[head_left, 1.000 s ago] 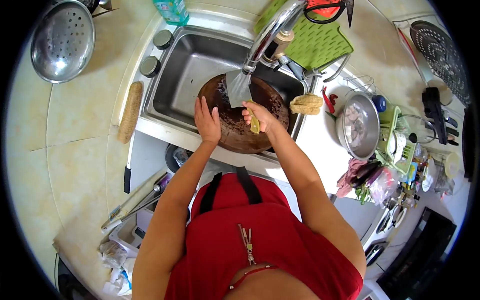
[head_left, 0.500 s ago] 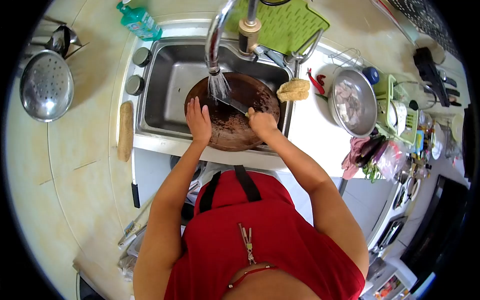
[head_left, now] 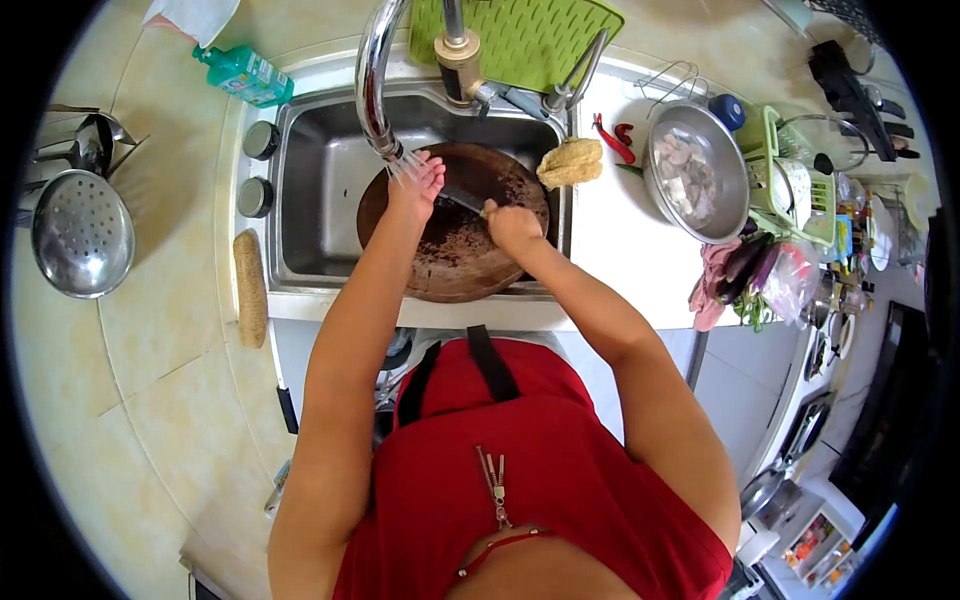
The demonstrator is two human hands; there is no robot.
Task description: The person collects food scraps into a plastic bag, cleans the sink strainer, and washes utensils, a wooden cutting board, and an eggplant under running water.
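Note:
A round dark wooden board (head_left: pixel 460 262) lies tilted in the steel sink (head_left: pixel 310 190). My right hand (head_left: pixel 513 228) is closed round the handle of a knife (head_left: pixel 462 199), whose blade points left over the board. Under the running faucet (head_left: pixel 372 90), my left hand (head_left: pixel 418 183) is in the water with its fingers apart and nothing in it. The blade's tip is close to my left hand, and whether they touch cannot be made out.
A loofah piece (head_left: pixel 570 163) sits on the sink's right edge. Right of it are red chilies (head_left: pixel 614 140) and a metal bowl of cut pieces (head_left: pixel 698 172). A green bottle (head_left: pixel 245 76), two jars and a long loofah (head_left: pixel 250 290) lie left.
My left hand has moved from the board up into the water stream. The knife blade, upright under the water at first, is now lower and flatter. The camera view has shifted.

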